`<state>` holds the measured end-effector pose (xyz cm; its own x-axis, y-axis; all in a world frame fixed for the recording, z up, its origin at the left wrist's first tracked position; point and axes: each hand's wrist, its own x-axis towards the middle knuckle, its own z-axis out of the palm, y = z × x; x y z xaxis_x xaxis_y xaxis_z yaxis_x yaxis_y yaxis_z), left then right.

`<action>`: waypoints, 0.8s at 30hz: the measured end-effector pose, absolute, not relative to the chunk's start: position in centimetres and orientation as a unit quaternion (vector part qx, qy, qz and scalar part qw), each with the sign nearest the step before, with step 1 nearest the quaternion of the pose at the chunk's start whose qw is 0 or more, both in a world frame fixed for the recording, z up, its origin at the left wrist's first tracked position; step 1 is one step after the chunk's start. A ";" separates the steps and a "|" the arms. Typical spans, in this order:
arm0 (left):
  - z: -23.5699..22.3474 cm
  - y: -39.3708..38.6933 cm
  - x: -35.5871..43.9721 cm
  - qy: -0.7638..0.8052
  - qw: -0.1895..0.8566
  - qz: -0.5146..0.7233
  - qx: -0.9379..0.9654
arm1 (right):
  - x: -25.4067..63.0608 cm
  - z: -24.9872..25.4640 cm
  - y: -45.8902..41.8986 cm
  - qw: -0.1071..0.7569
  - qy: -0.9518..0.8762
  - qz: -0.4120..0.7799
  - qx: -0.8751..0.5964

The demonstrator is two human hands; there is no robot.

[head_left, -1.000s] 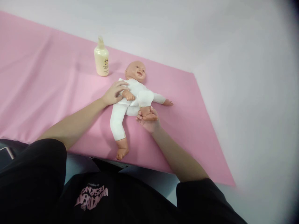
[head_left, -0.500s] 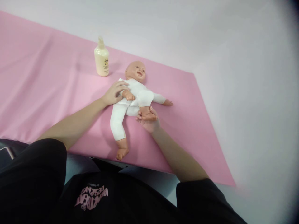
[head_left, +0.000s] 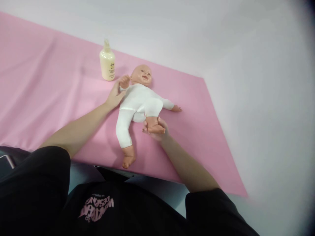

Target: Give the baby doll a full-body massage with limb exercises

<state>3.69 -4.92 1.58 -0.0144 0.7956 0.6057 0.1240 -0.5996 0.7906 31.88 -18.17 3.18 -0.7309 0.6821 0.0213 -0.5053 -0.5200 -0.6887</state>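
A baby doll [head_left: 137, 96] with a white cloth body lies on its back on the pink sheet, its head pointing away from me. My left hand [head_left: 115, 96] is closed around the doll's arm on the left side, which is bent up so that its small fist sits beside the head. Behind the doll's ankle on the right side, my right hand [head_left: 162, 129] is wrapped around the lower leg and holds that foot raised. Part of each hand's fingers is hidden by the doll's limbs. The doll's other leg and other arm lie outstretched on the sheet.
A cream pump bottle [head_left: 107, 65] stands upright on the pink sheet [head_left: 49, 91], left of the doll's head. The sheet's edge runs along the back and right. A phone-like dark object [head_left: 5, 166] shows at the far left.
My left hand has brought the doll's arm from across its belly up beside its head. My right hand, with the doll's foot, has moved slightly toward me.
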 end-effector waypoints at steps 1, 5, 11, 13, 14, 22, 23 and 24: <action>1.4 -4.7 3.6 0.362 0.298 0.644 0.604 | 31.9 3.1 -18.4 0.320 -0.362 0.870 -0.100; 1.2 -3.6 2.9 0.378 0.406 0.716 0.424 | 32.0 3.1 -19.2 0.196 -0.408 0.891 -0.035; 1.4 -2.3 2.2 0.406 0.497 0.738 0.208 | 31.9 3.8 -18.8 -0.074 -0.511 0.856 -0.005; 1.0 -1.8 1.9 0.412 0.493 0.738 0.207 | 31.8 4.2 -18.5 -0.091 -0.530 0.843 -0.016; 0.7 -1.5 1.7 0.416 0.489 0.732 0.231 | 31.7 4.3 -18.5 -0.092 -0.532 0.842 -0.019; -0.5 -1.2 0.8 0.376 0.441 0.664 0.473 | 31.5 4.1 -18.2 -0.092 -0.529 0.844 0.006; -0.4 -1.4 1.0 0.380 0.427 0.664 0.482 | 31.5 4.0 -18.2 -0.091 -0.530 0.843 0.012; -0.3 -1.7 1.3 0.384 0.407 0.660 0.502 | 31.5 3.9 -18.2 -0.088 -0.531 0.843 0.015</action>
